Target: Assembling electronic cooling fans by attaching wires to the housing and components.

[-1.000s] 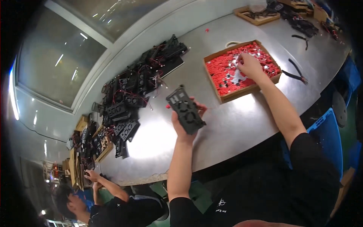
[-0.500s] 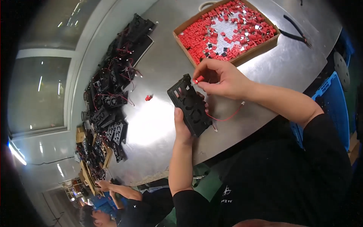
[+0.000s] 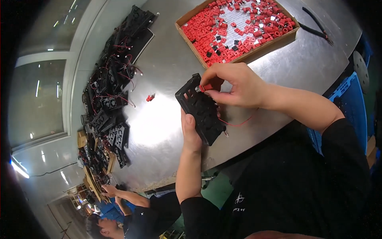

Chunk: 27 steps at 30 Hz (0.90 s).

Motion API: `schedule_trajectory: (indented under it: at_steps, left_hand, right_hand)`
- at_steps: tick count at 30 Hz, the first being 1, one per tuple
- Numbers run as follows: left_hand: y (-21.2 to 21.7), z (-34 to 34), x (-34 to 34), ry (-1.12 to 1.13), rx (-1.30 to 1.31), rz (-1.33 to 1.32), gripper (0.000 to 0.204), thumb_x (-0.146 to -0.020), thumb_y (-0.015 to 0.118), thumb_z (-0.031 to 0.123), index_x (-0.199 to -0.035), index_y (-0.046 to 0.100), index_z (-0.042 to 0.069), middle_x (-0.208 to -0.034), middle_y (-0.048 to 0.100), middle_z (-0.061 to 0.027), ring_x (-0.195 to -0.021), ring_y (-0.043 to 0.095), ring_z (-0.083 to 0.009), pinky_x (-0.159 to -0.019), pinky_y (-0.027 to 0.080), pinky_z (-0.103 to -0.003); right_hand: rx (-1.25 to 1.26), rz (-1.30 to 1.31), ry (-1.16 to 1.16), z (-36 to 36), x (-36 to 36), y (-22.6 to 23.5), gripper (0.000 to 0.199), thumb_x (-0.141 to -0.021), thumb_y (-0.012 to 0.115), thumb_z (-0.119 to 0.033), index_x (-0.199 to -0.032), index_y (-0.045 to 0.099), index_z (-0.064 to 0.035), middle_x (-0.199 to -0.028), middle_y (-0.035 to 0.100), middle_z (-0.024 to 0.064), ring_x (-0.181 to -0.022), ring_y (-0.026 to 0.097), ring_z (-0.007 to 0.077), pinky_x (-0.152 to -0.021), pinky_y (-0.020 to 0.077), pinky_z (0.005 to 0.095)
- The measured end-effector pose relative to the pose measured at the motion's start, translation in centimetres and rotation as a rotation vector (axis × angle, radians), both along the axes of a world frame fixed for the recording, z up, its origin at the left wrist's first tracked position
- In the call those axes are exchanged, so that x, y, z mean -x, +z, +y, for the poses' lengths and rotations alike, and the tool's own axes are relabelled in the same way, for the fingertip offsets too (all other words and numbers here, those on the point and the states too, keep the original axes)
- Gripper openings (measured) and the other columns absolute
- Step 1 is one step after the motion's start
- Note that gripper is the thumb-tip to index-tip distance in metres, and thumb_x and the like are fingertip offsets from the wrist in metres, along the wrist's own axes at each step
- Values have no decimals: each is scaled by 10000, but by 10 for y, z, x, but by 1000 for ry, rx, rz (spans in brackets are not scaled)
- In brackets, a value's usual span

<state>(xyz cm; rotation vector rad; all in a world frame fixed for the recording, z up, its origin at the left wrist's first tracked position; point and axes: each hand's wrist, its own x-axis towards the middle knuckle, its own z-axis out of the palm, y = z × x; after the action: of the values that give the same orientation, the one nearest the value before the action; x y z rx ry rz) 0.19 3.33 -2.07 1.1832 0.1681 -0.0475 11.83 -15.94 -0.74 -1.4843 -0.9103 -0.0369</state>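
My left hand (image 3: 191,134) grips a black plastic fan frame (image 3: 201,108) from below, thumb on its face, tilted above the metal table (image 3: 159,119). My right hand (image 3: 232,84) pinches a small red plastic part (image 3: 205,87) against the frame's upper edge. A thin red wire (image 3: 238,123) hangs from the frame's right side. Just beyond sits a cardboard box (image 3: 238,59) filled with several red parts.
A long pile of black fan frames with red wires (image 3: 109,91) runs along the table's left side. One loose red part (image 3: 150,97) lies on the table. A black cable (image 3: 314,30) lies at the upper right. Another person (image 3: 131,207) works at the lower left. A blue crate (image 3: 350,107) stands at the right.
My right hand came back from the box with a red part and now holds it at the frame's upper edge. The view has tilted closer over the frame.
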Motion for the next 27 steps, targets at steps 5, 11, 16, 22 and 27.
schedule_trajectory:
  at_steps: [5,11,16,22,27]
  left_hand:
    - [6,-8,-5,-49,-113,-48,1001,-929,672,695,-1600,275,68,-1337,581,-191,-1058,697,-273,-850,620,-399]
    - [-3,4,2,-134,63,96,1007,-912,680,713,-1581,286,72,-1275,608,-189,-986,717,-271,-807,641,-387]
    - [4,2,5,-148,148,143,996,-906,690,710,-1577,286,95,-1254,617,-195,-927,727,-270,-773,649,-383]
    - [13,0,5,-101,34,92,962,-913,692,684,-1582,279,130,-1237,620,-182,-912,730,-268,-754,644,-372]
    - [9,11,3,-164,60,201,928,-930,693,648,-1585,280,137,-1229,624,-167,-907,729,-255,-742,635,-359]
  right_hand:
    - [44,-53,7,0,-2,-4,265,-862,780,11,-1114,711,-34,-952,718,77,-831,724,185,-762,584,317]
    - [3,-98,14,2,0,-13,244,-878,818,-19,-1101,720,-18,-912,700,78,-771,691,175,-689,543,309]
    - [4,-11,47,1,3,-12,211,-900,821,-21,-1083,716,-7,-883,680,61,-709,634,136,-630,480,281]
    - [15,44,106,2,1,-13,201,-917,808,-49,-1070,685,-6,-856,679,77,-716,644,156,-642,490,295]
    - [37,42,110,0,1,-16,215,-927,799,-90,-1060,650,-10,-870,711,116,-794,729,216,-692,547,328]
